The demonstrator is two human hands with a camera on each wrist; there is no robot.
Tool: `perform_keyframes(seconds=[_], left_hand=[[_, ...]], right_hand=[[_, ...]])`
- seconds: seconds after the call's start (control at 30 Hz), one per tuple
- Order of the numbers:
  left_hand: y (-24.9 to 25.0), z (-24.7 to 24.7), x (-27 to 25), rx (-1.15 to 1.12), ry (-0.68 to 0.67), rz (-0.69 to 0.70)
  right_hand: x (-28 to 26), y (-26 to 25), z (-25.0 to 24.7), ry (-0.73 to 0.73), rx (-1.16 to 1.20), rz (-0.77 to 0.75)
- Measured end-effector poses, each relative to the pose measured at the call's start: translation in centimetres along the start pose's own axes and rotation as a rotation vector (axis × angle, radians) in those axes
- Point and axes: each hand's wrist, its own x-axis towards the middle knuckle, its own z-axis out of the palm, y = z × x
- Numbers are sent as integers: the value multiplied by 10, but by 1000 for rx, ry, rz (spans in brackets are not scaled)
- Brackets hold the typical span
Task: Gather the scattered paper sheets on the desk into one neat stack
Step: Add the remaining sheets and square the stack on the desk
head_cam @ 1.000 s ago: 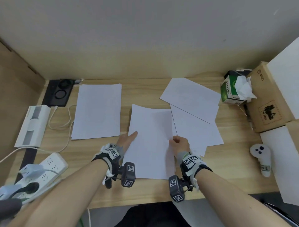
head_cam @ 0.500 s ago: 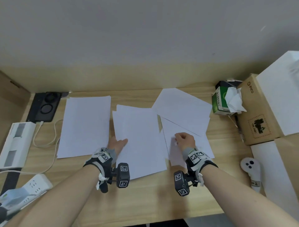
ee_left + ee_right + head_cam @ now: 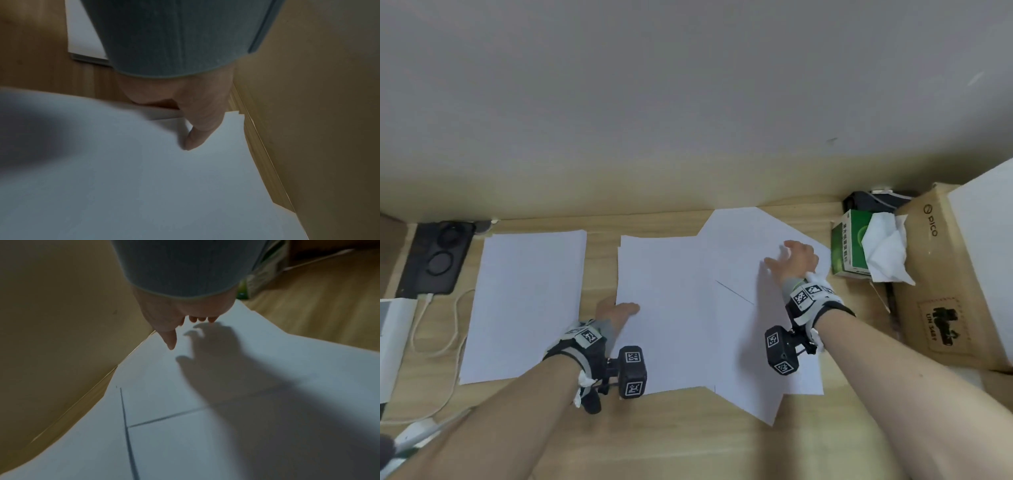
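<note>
On the desk [image 3: 688, 445], stacking is barely begun: left hand [image 3: 616, 313] pinches the middle sheets [image 3: 661, 308], right hand [image 3: 796, 260] hovers relaxed over angled sheets [image 3: 739, 253]; 1 sheet [image 3: 524, 301] lies apart.

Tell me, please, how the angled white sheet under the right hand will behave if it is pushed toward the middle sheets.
The angled sheet looks thin and flat, so it probably slides easily over the wooden desk. It likely buckles if pushed from one edge. The right hand hovers open above it.
</note>
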Motion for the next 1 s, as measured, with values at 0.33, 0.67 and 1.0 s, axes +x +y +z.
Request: perform_keyframes(seconds=[0.33, 0.67, 1.0], left_hand=[[0, 11, 27, -38, 65, -116], [3, 18, 4, 49, 82, 4], [-18, 13, -7, 97, 33, 203]], right_hand=[[48, 1, -4, 168, -169, -177], [12, 24, -20, -228, -398, -67], [-40, 55, -30, 57, -90, -116]])
